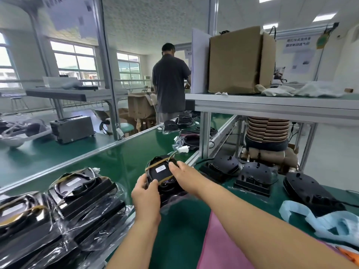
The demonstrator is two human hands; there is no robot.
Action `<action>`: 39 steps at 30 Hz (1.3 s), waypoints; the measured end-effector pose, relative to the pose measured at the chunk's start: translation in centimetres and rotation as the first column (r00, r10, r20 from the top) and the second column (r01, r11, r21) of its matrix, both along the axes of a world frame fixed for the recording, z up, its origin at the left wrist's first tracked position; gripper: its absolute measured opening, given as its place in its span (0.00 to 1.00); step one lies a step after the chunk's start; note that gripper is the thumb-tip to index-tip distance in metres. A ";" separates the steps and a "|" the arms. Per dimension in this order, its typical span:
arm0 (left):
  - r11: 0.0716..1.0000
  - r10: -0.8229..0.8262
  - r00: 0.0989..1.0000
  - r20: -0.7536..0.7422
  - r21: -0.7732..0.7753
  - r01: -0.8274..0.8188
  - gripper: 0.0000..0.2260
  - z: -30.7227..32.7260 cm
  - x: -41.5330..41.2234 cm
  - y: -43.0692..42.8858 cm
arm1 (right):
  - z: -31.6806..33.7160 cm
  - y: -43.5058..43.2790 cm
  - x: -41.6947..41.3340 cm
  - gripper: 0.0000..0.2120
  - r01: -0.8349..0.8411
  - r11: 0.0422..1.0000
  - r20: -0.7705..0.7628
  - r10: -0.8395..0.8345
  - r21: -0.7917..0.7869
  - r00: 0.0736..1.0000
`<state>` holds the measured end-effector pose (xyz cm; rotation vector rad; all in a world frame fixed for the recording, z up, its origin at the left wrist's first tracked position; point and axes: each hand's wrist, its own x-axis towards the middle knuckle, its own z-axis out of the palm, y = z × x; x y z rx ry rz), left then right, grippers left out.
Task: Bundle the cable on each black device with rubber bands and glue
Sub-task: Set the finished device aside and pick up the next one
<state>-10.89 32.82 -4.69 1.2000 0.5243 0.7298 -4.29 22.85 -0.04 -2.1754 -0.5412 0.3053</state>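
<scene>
I hold a black device [161, 172] over the green table, its flat back with a white label facing up. Tan rubber bands [155, 165] cross over it and hold its cable along the edge. My left hand [146, 197] grips the near left end, thumb on top. My right hand [179, 170] grips the far right edge with curled fingers. A white connector [182, 149] with thin wires lies just beyond the device.
Banded devices in clear bags [77, 193] are stacked at the left. Several unbanded black devices [254, 174] lie at the right. Blue cloth [320, 220] and pink sheet [219, 247] are near me. A raised shelf [272, 105] carries a cardboard box [237, 61]. A person [169, 84] stands behind.
</scene>
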 end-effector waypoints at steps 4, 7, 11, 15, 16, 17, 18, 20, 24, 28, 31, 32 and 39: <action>0.994 0.093 0.996 0.004 -0.050 -0.093 0.16 -1.7 1.2 1.5 | -0.4 3.9 0.8 0.15 0.099 0.981 0.056 -0.091 -0.168 0.994; 0.990 0.138 0.990 0.008 -0.007 -0.138 0.17 -2.5 2.1 2.5 | -1.2 5.8 2.0 0.22 0.156 0.920 0.157 -0.105 -0.360 0.982; 0.982 0.183 0.978 -0.099 0.055 -0.179 0.19 -3.2 3.5 4.2 | -1.9 7.1 2.7 0.26 0.091 0.936 0.023 -0.088 -0.339 0.996; 0.968 0.241 0.965 -0.102 0.096 -0.232 0.21 -3.6 3.9 5.0 | -2.8 8.0 3.3 0.29 0.042 0.988 -0.039 -0.048 -0.149 0.998; 0.964 0.257 0.962 -0.094 0.102 -0.247 0.21 -3.6 4.1 5.3 | -3.1 8.3 3.5 0.29 0.025 0.993 -0.053 -0.031 -0.115 0.998; 0.961 0.265 0.960 -0.091 0.106 -0.255 0.21 -3.6 4.4 5.5 | -3.4 8.6 3.8 0.29 0.009 0.996 -0.063 -0.014 -0.091 0.998; 0.960 0.270 0.958 -0.094 0.107 -0.260 0.21 -3.6 4.7 5.8 | -3.7 9.0 4.0 0.29 -0.003 0.998 -0.071 -0.002 -0.068 0.997; 0.953 0.289 0.951 -0.107 0.128 -0.275 0.22 -3.5 5.0 6.3 | -4.1 9.7 4.2 0.28 -0.025 0.999 -0.085 0.022 -0.032 0.996; 0.951 0.294 0.947 -0.132 0.142 -0.276 0.24 -3.5 5.2 6.4 | -5.0 11.3 4.8 0.25 -0.105 0.991 -0.076 0.100 -0.076 0.992; 0.952 0.274 0.949 -0.156 0.181 -0.246 0.25 -3.5 5.4 6.4 | -5.9 11.9 5.5 0.24 -0.081 0.995 -0.097 0.076 -0.058 0.992; 0.935 0.269 0.944 -0.189 0.286 -0.209 0.26 -4.0 5.7 6.8 | -6.4 12.0 5.9 0.23 -0.082 0.995 -0.064 0.078 -0.052 0.995; 0.929 0.271 0.937 -0.221 0.316 -0.194 0.27 -4.3 5.8 6.9 | -6.5 12.0 6.0 0.24 -0.077 0.996 -0.063 0.074 -0.036 0.995; 0.938 0.257 0.888 -0.381 0.320 -0.134 0.27 -5.1 5.7 7.1 | -7.4 12.6 6.2 0.22 -0.135 0.985 -0.040 0.131 -0.111 0.991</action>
